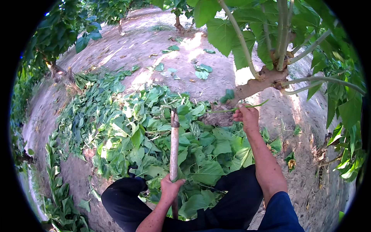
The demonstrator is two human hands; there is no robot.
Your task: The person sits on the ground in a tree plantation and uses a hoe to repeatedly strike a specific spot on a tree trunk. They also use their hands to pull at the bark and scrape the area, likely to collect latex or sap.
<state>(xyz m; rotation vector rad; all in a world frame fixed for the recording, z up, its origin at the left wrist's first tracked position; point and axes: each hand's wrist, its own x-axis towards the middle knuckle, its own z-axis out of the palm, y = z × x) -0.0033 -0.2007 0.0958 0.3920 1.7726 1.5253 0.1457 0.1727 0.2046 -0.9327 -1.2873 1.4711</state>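
My left hand (170, 188) is closed around a long wooden handle (174, 150), which stands nearly upright between my knees. A dark metal collar (175, 123) wraps its far end; any blade there cannot be made out among the leaves. Out to the right, my right hand (248, 115) pinches a thin green stem (224, 110) between thumb and fingers, the stem reaching out on both sides. Below both hands spreads a heap of cut, broad green leaves (208, 146). Just beyond my right hand, the thick trunk of a pruned tree (255, 85) leans up to the right.
Leafy branches (279, 34) grow from the trunk's knobbly top and hang into the upper right. More cut foliage (78, 124) covers the ground at left, beside a low trunk (65, 74). Loose leaves (202, 71) lie on the bare soil (139, 49). My bent knees (124, 197) frame the heap.
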